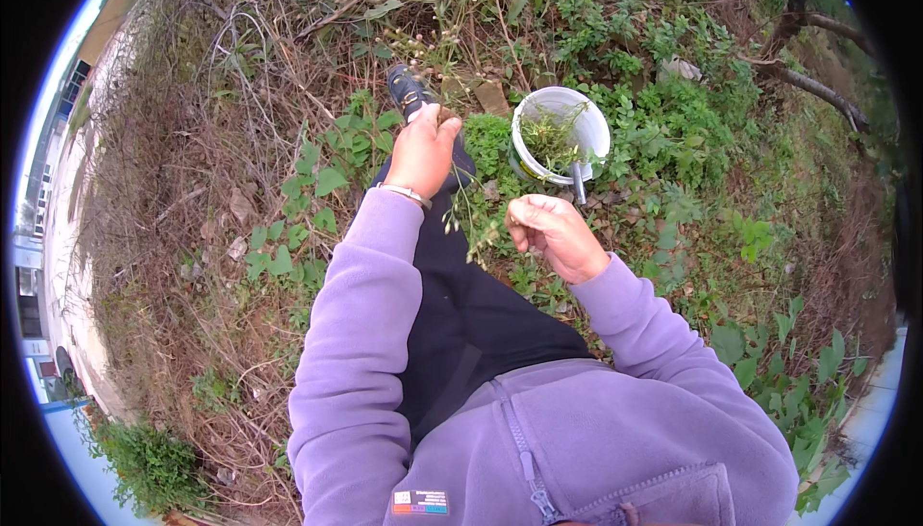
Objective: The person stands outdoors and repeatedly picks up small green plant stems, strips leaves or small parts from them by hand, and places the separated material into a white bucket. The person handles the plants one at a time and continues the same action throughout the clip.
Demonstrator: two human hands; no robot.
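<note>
My left hand (420, 154), with a bracelet at the wrist, is closed around thin plant stems. A sprig with small buds (472, 237) hangs below it, between my hands. My right hand (551, 234) is to the right with its fingers curled; whether something small is between the fingertips cannot be told. Just above my right hand stands a white plastic bucket (598, 138) with cut green plants (546, 138) inside. A grey handle-like rod (579, 183) sticks out over the bucket's near rim.
Dry brush and twigs (173, 216) cover the ground on the left, leafy weeds (670, 115) the right. My shoe (407, 90) is beyond my left hand, near a flat brown stone (492, 98). A bare branch (822, 90) reaches in at the upper right. Buildings and pavement lie at the far left.
</note>
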